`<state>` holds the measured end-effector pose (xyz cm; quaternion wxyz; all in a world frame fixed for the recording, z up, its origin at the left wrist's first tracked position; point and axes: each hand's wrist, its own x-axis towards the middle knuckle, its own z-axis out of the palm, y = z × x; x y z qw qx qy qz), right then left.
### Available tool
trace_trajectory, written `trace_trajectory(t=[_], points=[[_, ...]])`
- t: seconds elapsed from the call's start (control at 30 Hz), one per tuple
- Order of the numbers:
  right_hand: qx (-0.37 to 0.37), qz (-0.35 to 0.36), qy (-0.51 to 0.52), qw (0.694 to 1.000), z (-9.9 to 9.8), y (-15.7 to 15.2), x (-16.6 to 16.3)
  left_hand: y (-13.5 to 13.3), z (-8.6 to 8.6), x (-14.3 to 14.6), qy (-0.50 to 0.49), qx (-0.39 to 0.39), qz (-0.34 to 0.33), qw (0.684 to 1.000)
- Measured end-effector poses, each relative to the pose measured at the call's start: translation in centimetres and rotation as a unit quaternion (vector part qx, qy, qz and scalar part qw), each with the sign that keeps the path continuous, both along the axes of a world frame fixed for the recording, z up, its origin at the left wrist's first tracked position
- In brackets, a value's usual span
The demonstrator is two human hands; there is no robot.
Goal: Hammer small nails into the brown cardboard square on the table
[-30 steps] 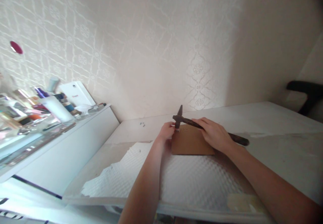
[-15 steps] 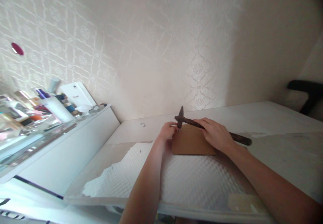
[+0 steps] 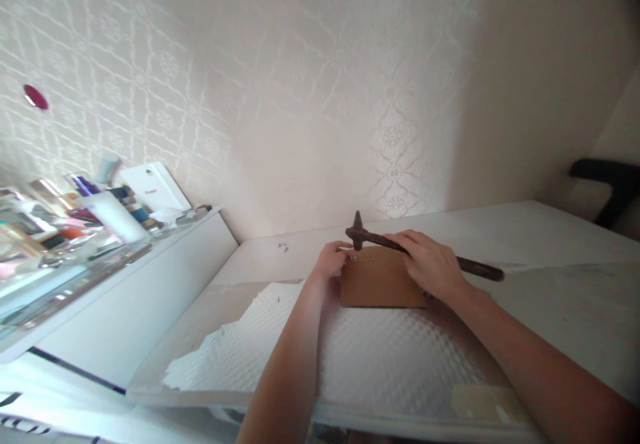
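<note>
- Your right hand (image 3: 429, 262) is wrapped around the hammer (image 3: 384, 240) partway along the handle; the head sticks out left of that grip and the handle's end pokes out to the right.
- The head is over the far left part of the board (image 3: 383, 284), just beside your left fingers. Can't tell if it's touching anything.
- Your left hand (image 3: 330, 259) is at the board's far left corner, fingers bent. It's too small to make out, so I can't tell whether they're pinching something.
- The board lies flat between your hands, below and left of the hammer grip, with little dots (image 3: 367, 257) near its far edge.
- Under it, and nearer you than either hand, there's a quilted white sheet (image 3: 380, 354) on the table (image 3: 565, 311).
- Left of your left hand: some small bits (image 3: 283, 247), then a cluttered cabinet (image 3: 165, 284) well apart.
</note>
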<state>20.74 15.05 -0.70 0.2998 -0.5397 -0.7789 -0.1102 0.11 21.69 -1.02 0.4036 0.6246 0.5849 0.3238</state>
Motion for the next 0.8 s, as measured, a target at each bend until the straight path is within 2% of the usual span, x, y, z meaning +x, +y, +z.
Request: trace_trajectory(t=[0.17, 0.43, 0.6, 0.8], points=[[-0.007, 0.026, -0.007, 1.000, 0.08, -0.11, -0.06, 0.12, -0.08, -0.05, 0.010, 0.018, -0.018, 1.000], [0.009, 0.013, 0.004, 1.000, 0.08, -0.11, 0.05, -0.18, 0.15, -0.02, 0.019, 0.009, 0.005, 1.000], [-0.008, 0.025, -0.012, 1.000, -0.08, -0.06, -0.08, -0.36, 0.30, -0.04, 0.014, 0.004, -0.015, 1.000], [0.036, 0.003, 0.013, 0.999, -0.27, 0.18, 0.19, -0.31, 0.25, -0.11, 0.008, 0.000, 0.009, 1.000]])
